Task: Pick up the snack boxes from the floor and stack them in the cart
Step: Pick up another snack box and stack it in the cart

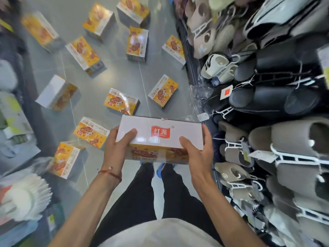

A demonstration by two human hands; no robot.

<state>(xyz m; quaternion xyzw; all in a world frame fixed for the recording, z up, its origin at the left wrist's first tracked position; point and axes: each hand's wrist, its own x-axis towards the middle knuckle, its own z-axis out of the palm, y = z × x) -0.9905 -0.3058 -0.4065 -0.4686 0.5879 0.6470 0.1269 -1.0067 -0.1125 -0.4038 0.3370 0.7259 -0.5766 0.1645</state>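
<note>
Both hands on one snack box (160, 134), held level over the floor (110, 77), just above the person's feet! Left hand (116, 146) and right hand (197, 154) clamp opposite ends, thumbs flat on the white top, fingers (207, 132) curled round the sides. Sound grip, I'd say: keep it flat and squeeze lightly, since glossy cardboard slips and thin walls dent. No cart in view. Many matching boxes (122, 101), rectangular, yellow-printed and shiny, lie scattered on smooth grey tiles beside racks of soft slippers (267, 104).

Glossy cardboard snack box (160, 136), smooth grey floor (114, 75), matt slippers (277, 100)
</note>
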